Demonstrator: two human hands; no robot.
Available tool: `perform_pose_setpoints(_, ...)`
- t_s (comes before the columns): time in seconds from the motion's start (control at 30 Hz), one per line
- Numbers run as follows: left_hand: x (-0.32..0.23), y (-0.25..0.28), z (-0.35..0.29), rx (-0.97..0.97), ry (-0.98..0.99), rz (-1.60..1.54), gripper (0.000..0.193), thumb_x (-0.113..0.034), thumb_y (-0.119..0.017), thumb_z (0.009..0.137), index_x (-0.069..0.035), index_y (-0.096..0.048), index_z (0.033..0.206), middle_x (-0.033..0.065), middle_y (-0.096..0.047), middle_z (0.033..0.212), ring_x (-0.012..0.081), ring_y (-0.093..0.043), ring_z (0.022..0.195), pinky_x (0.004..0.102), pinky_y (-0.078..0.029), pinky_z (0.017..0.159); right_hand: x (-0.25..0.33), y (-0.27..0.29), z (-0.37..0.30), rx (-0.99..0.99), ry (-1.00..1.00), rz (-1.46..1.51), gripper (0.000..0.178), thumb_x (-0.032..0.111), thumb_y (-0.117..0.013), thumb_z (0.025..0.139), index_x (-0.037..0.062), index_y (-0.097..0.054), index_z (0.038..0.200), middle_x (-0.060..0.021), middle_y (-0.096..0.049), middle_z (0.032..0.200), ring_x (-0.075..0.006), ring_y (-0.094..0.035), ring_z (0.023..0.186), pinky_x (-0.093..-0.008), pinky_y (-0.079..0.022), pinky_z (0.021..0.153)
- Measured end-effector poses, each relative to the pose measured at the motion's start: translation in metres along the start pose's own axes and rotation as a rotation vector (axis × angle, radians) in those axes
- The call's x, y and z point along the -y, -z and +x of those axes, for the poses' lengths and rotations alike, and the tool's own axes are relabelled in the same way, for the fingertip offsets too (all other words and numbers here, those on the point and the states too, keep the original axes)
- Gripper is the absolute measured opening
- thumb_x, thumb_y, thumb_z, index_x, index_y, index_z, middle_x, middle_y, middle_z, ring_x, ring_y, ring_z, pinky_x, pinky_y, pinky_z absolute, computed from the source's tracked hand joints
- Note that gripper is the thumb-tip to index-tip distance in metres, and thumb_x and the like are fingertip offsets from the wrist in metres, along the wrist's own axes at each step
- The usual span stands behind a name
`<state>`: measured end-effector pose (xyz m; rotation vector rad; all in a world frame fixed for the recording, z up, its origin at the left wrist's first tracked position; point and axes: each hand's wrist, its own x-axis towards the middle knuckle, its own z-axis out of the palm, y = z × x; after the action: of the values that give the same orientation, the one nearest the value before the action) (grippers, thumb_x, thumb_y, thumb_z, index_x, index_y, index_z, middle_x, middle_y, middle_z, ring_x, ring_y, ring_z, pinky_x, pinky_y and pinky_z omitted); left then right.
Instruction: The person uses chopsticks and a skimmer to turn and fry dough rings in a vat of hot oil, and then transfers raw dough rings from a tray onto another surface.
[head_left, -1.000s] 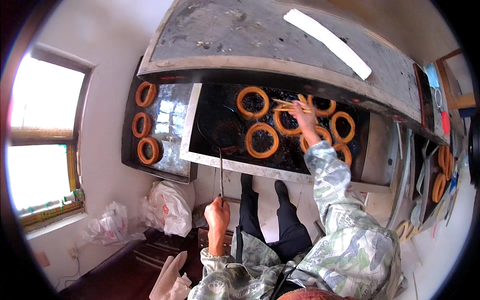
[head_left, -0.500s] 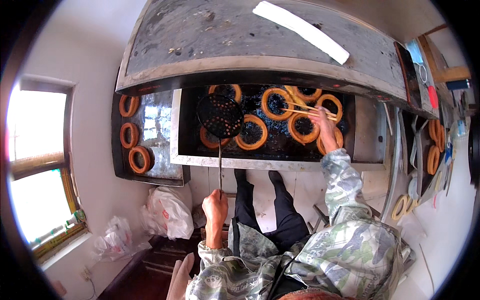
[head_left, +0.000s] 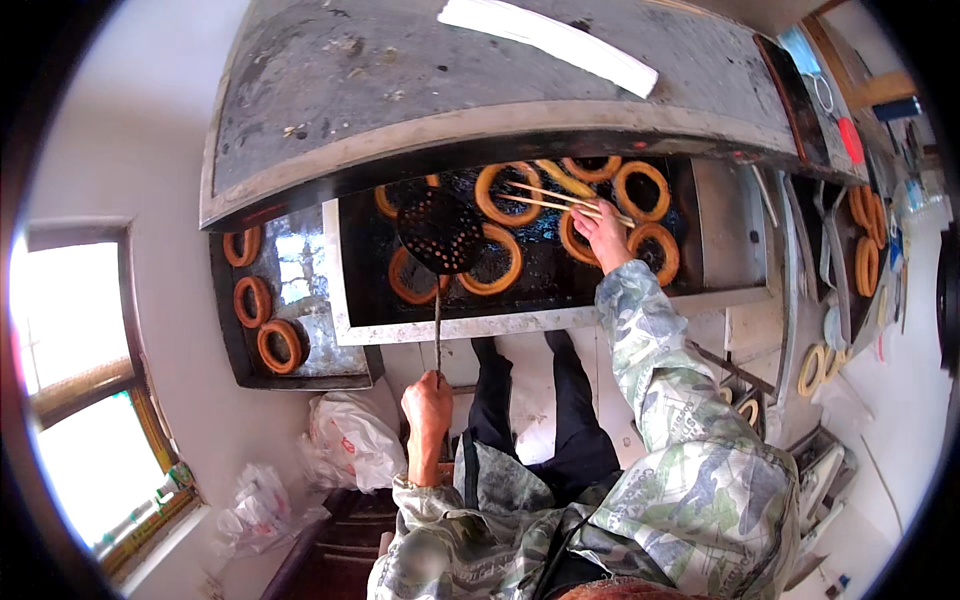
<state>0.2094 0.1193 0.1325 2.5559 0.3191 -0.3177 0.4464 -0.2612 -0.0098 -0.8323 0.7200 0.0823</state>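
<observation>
My left hand [head_left: 427,408] is closed round the thin handle of a black skimmer [head_left: 440,232], whose round, holed head hangs over the left part of a fryer of dark oil [head_left: 560,295]. My right hand [head_left: 604,236] grips a pair of long chopsticks [head_left: 556,200] that point left across the oil. Several golden-brown dough rings [head_left: 641,191] float there; one ring [head_left: 502,195] lies by the chopstick tips. A paler, longer dough piece [head_left: 565,179] floats just beyond them. The skimmer hides parts of the rings on the left.
Left of the fryer, a metal tray [head_left: 318,350] holds several fried rings [head_left: 280,346]. A grey counter [head_left: 400,90] with a white folded strip [head_left: 550,42] runs along the far side. Plastic bags [head_left: 352,440] sit below left. More rings [head_left: 868,265] stand at the right.
My right hand has moved left with the chopsticks, so their tips now lie nearer the ring in the middle. My left hand still holds the skimmer. The whole view has shifted slightly.
</observation>
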Motion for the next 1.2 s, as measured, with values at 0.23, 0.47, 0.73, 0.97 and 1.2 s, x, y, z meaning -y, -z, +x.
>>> perform_pose_setpoints(0.23,-0.013,-0.004,-0.016,0.009,0.033,-0.035,0.019,-0.018,-0.059,0.084,-0.001,-0.059,0.076,0.0237,-0.061,0.071,0.0433,-0.061,0.069,0.0496,-0.048,0.061,0.071,0.024,-0.059,0.08,0.183,-0.273,0.043,0.041,-0.048,0.097,0.0028,-0.057,0.115,-0.0137,-0.068,0.105,-0.025,-0.068,0.092,-0.0326,-0.054,0.074)
perform_pose_setpoints(0.47,-0.054,-0.027,-0.047,-0.014,0.035,-0.071,0.018,-0.018,-0.06,0.084,-0.002,-0.06,0.076,0.0238,-0.06,0.071,0.0441,-0.06,0.069,0.0497,-0.047,0.06,0.132,0.096,-0.113,-0.094,0.364,-0.589,0.045,0.042,-0.052,0.095,0.0014,-0.061,0.111,-0.014,-0.07,0.096,-0.0201,-0.07,0.082,-0.0249,-0.053,0.064)
perform_pose_setpoints(0.73,-0.093,-0.061,-0.067,0.017,-0.013,-0.042,0.016,-0.017,-0.061,0.082,-0.002,-0.061,0.077,0.0222,-0.061,0.07,0.0428,-0.061,0.068,0.0484,-0.048,0.061,0.052,0.087,-0.075,0.003,0.344,-0.457,0.038,0.035,-0.057,0.094,0.0005,-0.063,0.107,-0.0108,-0.07,0.091,-0.0192,-0.07,0.075,-0.0248,-0.054,0.059)
perform_pose_setpoints(0.97,-0.102,-0.055,-0.07,0.034,-0.061,-0.014,0.013,-0.016,-0.06,0.082,-0.003,-0.062,0.08,0.0219,-0.062,0.069,0.0422,-0.061,0.067,0.048,-0.048,0.06,0.13,0.124,-0.108,0.003,0.387,-0.431,0.04,0.033,-0.054,0.094,-0.0014,-0.061,0.111,-0.017,-0.07,0.094,-0.0233,-0.071,0.077,-0.027,-0.056,0.063)
perform_pose_setpoints(1.2,-0.111,-0.071,-0.057,0.126,-0.192,0.061,0.016,-0.018,-0.058,0.083,-0.003,-0.059,0.076,0.0228,-0.061,0.067,0.0425,-0.061,0.065,0.0512,-0.048,0.06,0.18,0.196,-0.163,-0.273,0.489,-0.58,0.04,0.036,-0.055,0.094,-0.001,-0.063,0.107,-0.0154,-0.07,0.091,-0.0213,-0.071,0.075,-0.0268,-0.054,0.06)
